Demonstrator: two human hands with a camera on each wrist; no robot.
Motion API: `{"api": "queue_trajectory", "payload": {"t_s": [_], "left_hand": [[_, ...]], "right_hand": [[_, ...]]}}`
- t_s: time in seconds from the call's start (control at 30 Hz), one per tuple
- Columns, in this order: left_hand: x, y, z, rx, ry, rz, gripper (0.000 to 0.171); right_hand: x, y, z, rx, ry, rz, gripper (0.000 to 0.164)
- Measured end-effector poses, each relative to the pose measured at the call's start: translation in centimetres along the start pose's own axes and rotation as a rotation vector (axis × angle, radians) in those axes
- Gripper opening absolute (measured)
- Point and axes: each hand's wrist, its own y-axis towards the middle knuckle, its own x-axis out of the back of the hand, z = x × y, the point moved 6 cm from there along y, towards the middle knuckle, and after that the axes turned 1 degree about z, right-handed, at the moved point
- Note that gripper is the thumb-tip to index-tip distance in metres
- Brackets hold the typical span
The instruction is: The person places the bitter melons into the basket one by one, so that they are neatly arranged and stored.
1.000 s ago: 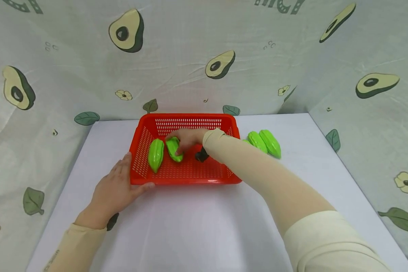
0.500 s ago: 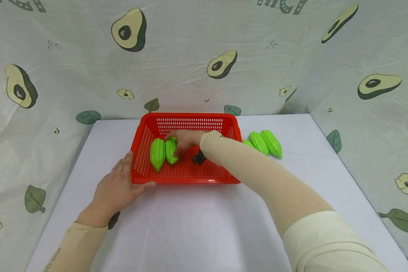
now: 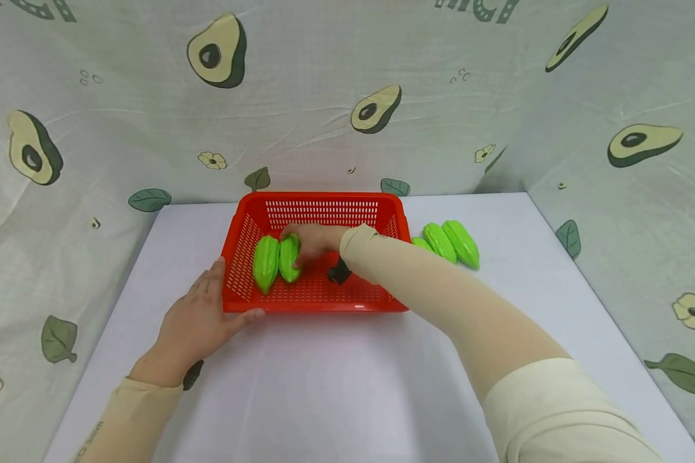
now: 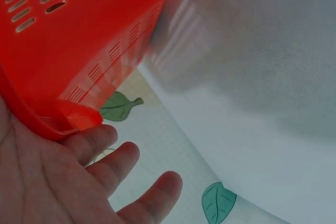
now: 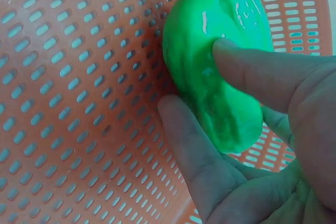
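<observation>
In the head view my right hand (image 3: 315,241) reaches into the red plastic basket (image 3: 324,307) and holds a glossy green star fruit (image 3: 288,260). The right wrist view has the thumb on top of this ridged star fruit (image 5: 210,77) and a finger along its side. Another star fruit (image 3: 265,263) lies to its left in the basket, close alongside. My left hand (image 3: 194,321) rests against the basket's front left corner, thumb along the front. Its fingers extend past the red rim (image 4: 47,127) in the left wrist view.
Several more green star fruits (image 3: 460,244) lie on the white table (image 3: 336,386) right of the basket, one partly hidden by the right arm. Behind the table hangs a cloth (image 3: 301,83) printed with avocados.
My right hand has shifted the held star fruit left and turned it more lengthwise, closing the gap to the other one. My left hand stays at the basket's corner.
</observation>
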Motion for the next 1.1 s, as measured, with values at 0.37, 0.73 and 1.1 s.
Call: {"api": "queue_trajectory", "payload": {"t_s": [0.37,0.73,1.1], "left_hand": [[-0.2,0.2,0.3,0.009,0.009,0.004,0.125],[-0.2,0.1,0.2,0.015,0.021,0.013,0.127],[-0.3,0.1,0.2,0.022,0.013,0.019,0.127]], "right_hand": [[-0.2,-0.4,0.2,0.004,-0.041,0.025,0.084],[2.7,-3.2,0.7,-0.019,-0.072,0.065,0.086],[8.2,-9.8,0.0,0.018,0.224,0.050,0.077]]}}
